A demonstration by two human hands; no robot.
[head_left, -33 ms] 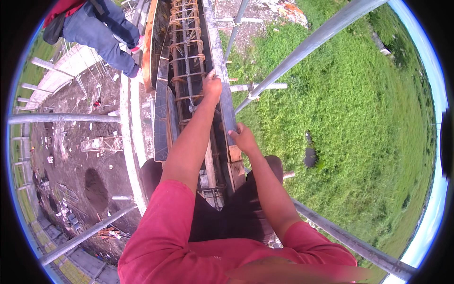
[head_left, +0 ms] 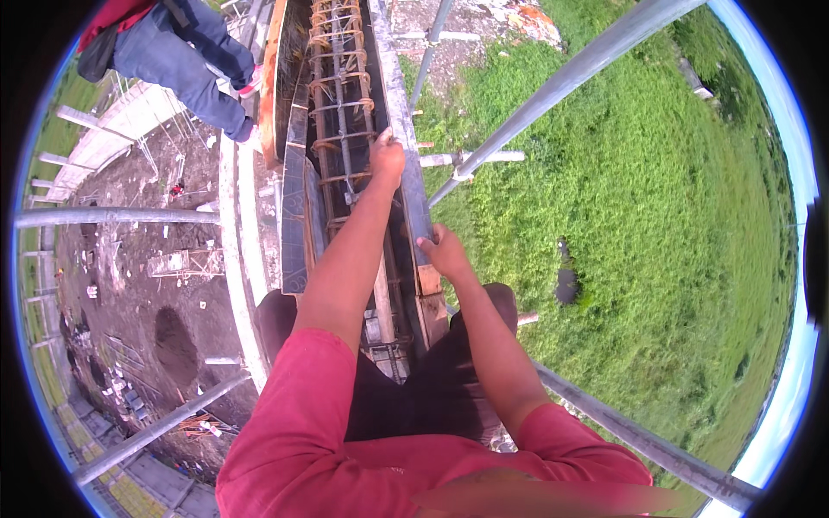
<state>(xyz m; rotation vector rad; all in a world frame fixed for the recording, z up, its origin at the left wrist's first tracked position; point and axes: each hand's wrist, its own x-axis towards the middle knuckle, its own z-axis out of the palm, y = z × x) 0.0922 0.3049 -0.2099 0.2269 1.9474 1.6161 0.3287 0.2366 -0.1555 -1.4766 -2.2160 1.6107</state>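
A long, grey-faced formwork board [head_left: 415, 197] runs away from me along the right side of a narrow trough. My left hand [head_left: 388, 161] is closed on its inner edge, farther out, with the thumb uppermost. Closer to me, my right hand [head_left: 446, 253] grips the outer edge, its thumb resting on top and its other fingers mostly hidden. Inside the trough lies a rusty rebar cage [head_left: 340, 110] with tie hoops, partly covered by my left forearm. A dark panel [head_left: 295, 216] forms the trough's left side.
Steel scaffold pipes [head_left: 553, 86] cross at right, and another pipe [head_left: 121, 216] at left. A person [head_left: 177, 65] in jeans stands at the far left, beside a wooden plank [head_left: 274, 82]. Far below lie muddy ground [head_left: 129, 311] and grass [head_left: 656, 224].
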